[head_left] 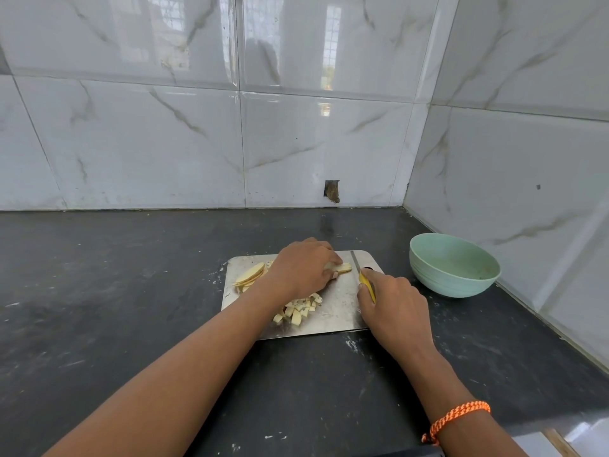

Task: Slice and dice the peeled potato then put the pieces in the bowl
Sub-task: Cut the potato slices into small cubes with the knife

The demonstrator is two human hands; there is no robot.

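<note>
Two bare hands over steel cutting board (339,311) near counter's right edge: left hand (301,270) fingers curled, pinning pale potato slices (341,267), long axis pointing right toward yellow-handled knife (362,275) gripped by right hand (392,305).

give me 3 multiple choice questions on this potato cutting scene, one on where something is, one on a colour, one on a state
1. Where is the pale green round bowl?
A. right of the steel cutting board
B. on the board
C. left of the board

2. What colour is the handle of the small knife?
A. red
B. yellow
C. black

3. What is in the bowl?
A. diced potato
B. potato slices
C. no potato pieces

Answers:
1 A: the bowl stands on the dark counter by the right wall.
2 B: yellow shows in the right hand.
3 C: the diced potato pile and the stack of potato slices lie on the board; the left hand holds another potato piece.
</note>
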